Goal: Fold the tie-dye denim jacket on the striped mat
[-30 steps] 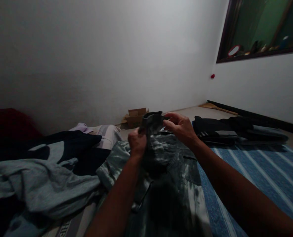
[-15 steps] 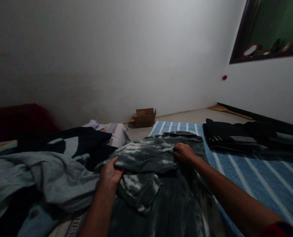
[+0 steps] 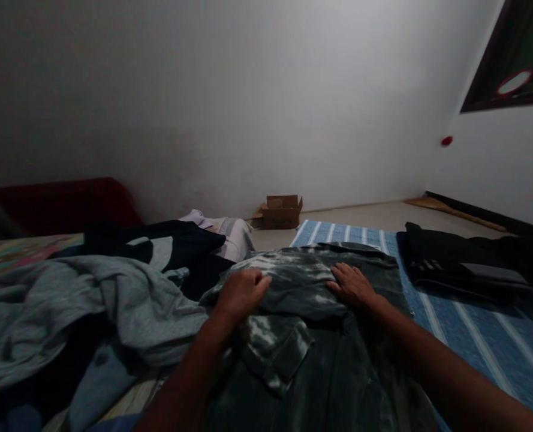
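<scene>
A dark grey-green tie-dye shirt (image 3: 338, 366) with pale streaks lies spread in front of me. One of its sleeves is folded across the body, and the cuff end (image 3: 288, 354) points toward me. Over the shirt's left part is my left hand (image 3: 240, 293), its thumb sticking out to the right; the other fingers curl out of sight, so their hold on the cloth is unclear. My right hand (image 3: 351, 284) rests flat on the upper right part of the shirt, fingers apart, gripping nothing.
Left lies a heap of clothes with a grey garment (image 3: 126, 306) and a navy one (image 3: 194, 240). Folded black clothes (image 3: 455, 252) lie right on a blue striped cloth (image 3: 477, 336). An open cardboard box (image 3: 282, 215) stands by the wall, and a dark red object (image 3: 68, 204) is far left.
My left hand has left the shirt's left edge and moved up and right over the cloth. My right hand has flattened, its fingers now spread. The view has turned slightly left.
</scene>
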`<state>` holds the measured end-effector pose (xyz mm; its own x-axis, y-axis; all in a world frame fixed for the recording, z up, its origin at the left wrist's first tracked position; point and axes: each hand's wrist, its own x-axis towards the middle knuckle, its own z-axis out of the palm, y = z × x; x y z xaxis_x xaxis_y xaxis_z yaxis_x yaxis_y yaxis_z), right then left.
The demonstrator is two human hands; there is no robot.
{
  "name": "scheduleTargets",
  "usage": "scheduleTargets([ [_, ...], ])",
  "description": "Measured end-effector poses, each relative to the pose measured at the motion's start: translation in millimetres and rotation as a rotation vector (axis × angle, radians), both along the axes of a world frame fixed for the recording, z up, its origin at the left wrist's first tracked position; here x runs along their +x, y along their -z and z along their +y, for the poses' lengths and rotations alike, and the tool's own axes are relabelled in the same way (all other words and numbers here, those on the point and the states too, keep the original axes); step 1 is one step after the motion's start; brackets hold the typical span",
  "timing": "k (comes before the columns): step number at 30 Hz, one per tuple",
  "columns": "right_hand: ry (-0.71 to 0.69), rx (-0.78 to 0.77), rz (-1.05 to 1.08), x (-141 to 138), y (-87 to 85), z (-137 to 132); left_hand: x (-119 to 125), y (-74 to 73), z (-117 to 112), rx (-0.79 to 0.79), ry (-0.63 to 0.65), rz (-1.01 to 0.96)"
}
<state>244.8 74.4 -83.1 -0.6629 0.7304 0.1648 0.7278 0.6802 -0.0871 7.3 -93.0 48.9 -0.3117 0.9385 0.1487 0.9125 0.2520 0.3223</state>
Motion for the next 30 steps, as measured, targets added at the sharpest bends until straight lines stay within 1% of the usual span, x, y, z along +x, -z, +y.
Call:
scheduleTargets([
  [1,0.002,0.004,-0.002,0.1,1.9,-0.9,-5.8,-4.4,14.1,0.011,-0.005,0.095],
  [3,0.013,0.007,-0.007,-0.3,5.6,-2.4,-21.5,-6.0,44.6,-0.065,-0.045,0.221],
  [4,0.022,0.004,-0.014,-0.8,7.2,-2.9,-29.8,-3.5,59.2,-0.136,-0.054,0.256],
  [7,0.053,-0.019,-0.050,-2.3,10.3,-3.4,-46.7,11.8,93.6,-0.251,0.020,0.254],
  [9,0.060,-0.042,-0.073,-2.8,10.2,-3.4,-49.0,22.7,106.7,-0.288,0.090,0.241],
  [11,0.058,-0.059,-0.083,-2.8,8.7,-3.5,-46.8,30.4,114.1,-0.316,0.134,0.239],
  [13,0.058,-0.066,-0.085,-2.6,6.7,-3.6,-43.8,33.3,119.0,-0.340,0.145,0.254],
  [15,0.058,-0.066,-0.078,-2.5,4.8,-3.6,-42.1,30.9,123.6,-0.359,0.145,0.286],
  [18,0.059,-0.085,-0.078,-2.7,3.9,-2.7,-41.6,17.7,130.9,-0.363,0.154,0.354],
  [20,0.063,-0.109,-0.080,-3.0,4.9,-1.4,-39.6,3.5,133.3,-0.353,0.169,0.399],
  [22,0.071,-0.142,-0.063,-3.2,7.1,0.3,-33.3,-13.3,130.5,-0.337,0.196,0.433],
  [24,0.075,-0.183,-0.008,-3.1,9.9,2.4,-20.2,-30.2,120.8,-0.314,0.259,0.479],
  [26,0.068,-0.212,0.058,-2.6,12.1,5.1,-0.3,-44.8,104.7,-0.287,0.356,0.547],
  [28,0.055,-0.220,0.109,-1.7,12.7,8.6,24.0,-55.3,85.1,-0.277,0.438,0.585],
  [30,0.038,-0.224,0.142,-0.3,11.6,12.2,48.6,-60.9,65.8,-0.274,0.517,0.591],
])
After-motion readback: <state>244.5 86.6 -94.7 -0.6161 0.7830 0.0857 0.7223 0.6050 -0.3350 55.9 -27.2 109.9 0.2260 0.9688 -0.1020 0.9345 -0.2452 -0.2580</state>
